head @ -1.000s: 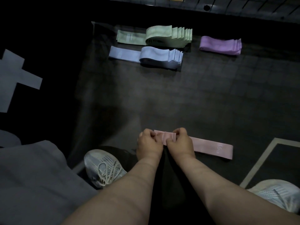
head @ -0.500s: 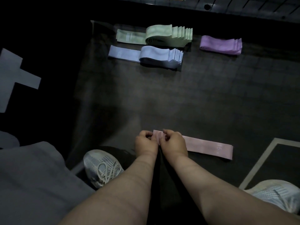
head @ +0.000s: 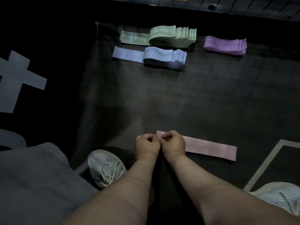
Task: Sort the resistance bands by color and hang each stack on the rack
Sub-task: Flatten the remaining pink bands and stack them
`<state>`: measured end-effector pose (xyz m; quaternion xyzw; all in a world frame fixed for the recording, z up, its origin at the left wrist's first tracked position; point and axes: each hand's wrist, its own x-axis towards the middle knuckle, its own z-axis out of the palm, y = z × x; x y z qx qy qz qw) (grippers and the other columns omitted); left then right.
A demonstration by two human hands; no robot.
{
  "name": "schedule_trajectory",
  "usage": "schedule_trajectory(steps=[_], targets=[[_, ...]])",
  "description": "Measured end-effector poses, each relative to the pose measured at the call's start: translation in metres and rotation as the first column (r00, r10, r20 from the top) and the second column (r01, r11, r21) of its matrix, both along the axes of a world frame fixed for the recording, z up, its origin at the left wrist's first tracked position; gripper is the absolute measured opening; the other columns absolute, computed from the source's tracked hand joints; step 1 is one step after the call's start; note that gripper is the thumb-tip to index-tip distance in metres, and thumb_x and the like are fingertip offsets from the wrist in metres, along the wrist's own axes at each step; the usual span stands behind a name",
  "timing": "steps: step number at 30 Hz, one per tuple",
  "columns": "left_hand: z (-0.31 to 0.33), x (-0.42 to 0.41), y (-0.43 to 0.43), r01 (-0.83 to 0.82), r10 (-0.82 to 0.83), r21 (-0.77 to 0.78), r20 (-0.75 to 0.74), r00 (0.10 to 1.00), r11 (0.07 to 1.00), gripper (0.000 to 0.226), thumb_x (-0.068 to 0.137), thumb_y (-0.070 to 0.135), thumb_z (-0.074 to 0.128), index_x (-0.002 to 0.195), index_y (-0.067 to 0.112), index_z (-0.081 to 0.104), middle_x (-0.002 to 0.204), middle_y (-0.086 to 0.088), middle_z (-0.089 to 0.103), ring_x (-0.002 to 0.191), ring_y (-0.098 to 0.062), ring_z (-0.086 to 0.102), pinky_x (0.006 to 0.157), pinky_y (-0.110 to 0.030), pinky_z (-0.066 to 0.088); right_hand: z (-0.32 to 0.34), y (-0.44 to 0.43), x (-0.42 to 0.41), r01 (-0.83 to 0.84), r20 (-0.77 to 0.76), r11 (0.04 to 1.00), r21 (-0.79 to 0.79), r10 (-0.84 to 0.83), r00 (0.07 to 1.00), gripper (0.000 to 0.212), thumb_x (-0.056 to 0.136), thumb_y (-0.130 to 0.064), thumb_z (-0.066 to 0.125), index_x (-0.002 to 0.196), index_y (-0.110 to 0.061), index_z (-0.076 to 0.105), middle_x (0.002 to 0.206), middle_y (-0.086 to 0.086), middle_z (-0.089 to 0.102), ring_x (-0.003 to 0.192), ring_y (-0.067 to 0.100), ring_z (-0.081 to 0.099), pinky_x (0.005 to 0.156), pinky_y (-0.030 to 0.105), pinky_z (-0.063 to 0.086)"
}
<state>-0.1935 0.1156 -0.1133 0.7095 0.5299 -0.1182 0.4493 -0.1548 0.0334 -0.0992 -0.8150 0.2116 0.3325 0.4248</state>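
The pink band (head: 209, 147) lies flat on the dark mat (head: 146, 103) close to the person's feet, stretched out lengthwise from left to right, with faint pale print near its right end. Its left end is gathered between the two hands, which sit knuckle to knuckle. The right hand (head: 173, 143) rests on top of the band with fingers curled under and thumb and fingertips pinching the fabric, and the left hand (head: 146, 146), fingers likewise curled in, pinches the very edge of the same end. Both forearms reach in from the bottom of the view. A pale mesh left shoe (head: 105, 166) stands just beside the left wrist, and the right shoe (head: 279, 197) shows at the lower right corner, near a pale lined frame (head: 266, 163) marked on the floor. Well apart from the hands, at the far side of the mat, lie three sorted piles: the green stack (head: 164, 36) farthest back, the blue stack (head: 155, 57) just in front of it, each with one band lying out to the left, and the purple stack (head: 224, 45) off to their right. Grey cloth (head: 32, 176) fills the lower left, with a pale cross-shaped marking (head: 17, 80) on the dark floor above it.
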Motion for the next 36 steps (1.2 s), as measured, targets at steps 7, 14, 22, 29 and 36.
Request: schedule_trajectory(steps=[7, 14, 22, 29, 36], targets=[[-0.001, 0.002, -0.006, -0.023, 0.023, -0.030, 0.009, 1.000, 0.999, 0.010, 0.082, 0.029, 0.075, 0.075, 0.029, 0.068, 0.094, 0.002, 0.072, 0.084, -0.014, 0.069, 0.086, -0.033, 0.058, 0.000, -0.006, -0.003, -0.078, 0.005, 0.994, 0.079, 0.078, 0.997, 0.022, 0.085, -0.003, 0.066, 0.078, -0.023, 0.063, 0.084, -0.004, 0.070, 0.085, 0.015, 0.069, 0.076, 0.017, 0.053], [-0.001, 0.004, -0.006, 0.005, -0.005, -0.004, 0.008, 1.000, 1.000, 0.013, 0.085, 0.027, 0.075, 0.077, 0.028, 0.065, 0.088, 0.003, 0.073, 0.084, -0.016, 0.069, 0.080, -0.030, 0.057, -0.002, -0.028, 0.002, -0.671, 0.128, 0.656, -0.344, 0.741, 0.659, 0.056, 0.084, -0.024, 0.071, 0.136, -0.024, 0.048, 0.135, 0.003, 0.038, 0.122, 0.024, 0.040, 0.102, 0.034, 0.038], [-0.001, 0.005, -0.009, -0.037, 0.038, 0.023, -0.021, 0.999, 0.999, 0.028, 0.086, 0.052, 0.066, 0.075, 0.026, 0.065, 0.091, 0.003, 0.069, 0.082, -0.017, 0.067, 0.079, -0.029, 0.055, -0.011, -0.024, 0.014, -0.680, 0.246, 0.571, -0.461, 0.818, 0.520, 0.035, 0.097, -0.039, 0.057, 0.130, -0.029, 0.061, 0.114, 0.005, 0.050, 0.106, 0.028, 0.048, 0.087, 0.037, 0.039], [-0.003, 0.005, -0.009, 0.006, -0.006, 0.030, -0.021, 1.000, 1.000, 0.023, 0.087, 0.048, 0.070, 0.084, 0.026, 0.065, 0.095, 0.002, 0.070, 0.083, -0.015, 0.067, 0.079, -0.028, 0.055, -0.011, -0.029, 0.008, -0.713, 0.217, 0.613, -0.339, 0.789, 0.575, 0.059, 0.093, -0.028, 0.065, 0.148, -0.019, 0.046, 0.125, 0.012, 0.044, 0.113, 0.031, 0.046, 0.099, 0.040, 0.044], [-0.001, 0.013, -0.010, -0.012, 0.011, -0.019, -0.050, 0.999, 1.000, 0.014, 0.092, 0.033, 0.069, 0.091, 0.022, 0.060, 0.077, 0.011, 0.061, 0.085, -0.019, 0.066, 0.080, -0.029, 0.053, -0.010, -0.086, 0.000, -0.531, 0.297, 0.760, -0.375, 0.641, 0.708, 0.014, 0.094, -0.015, 0.064, 0.105, -0.007, 0.065, 0.118, 0.011, 0.052, 0.107, 0.029, 0.050, 0.096, 0.042, 0.048]])
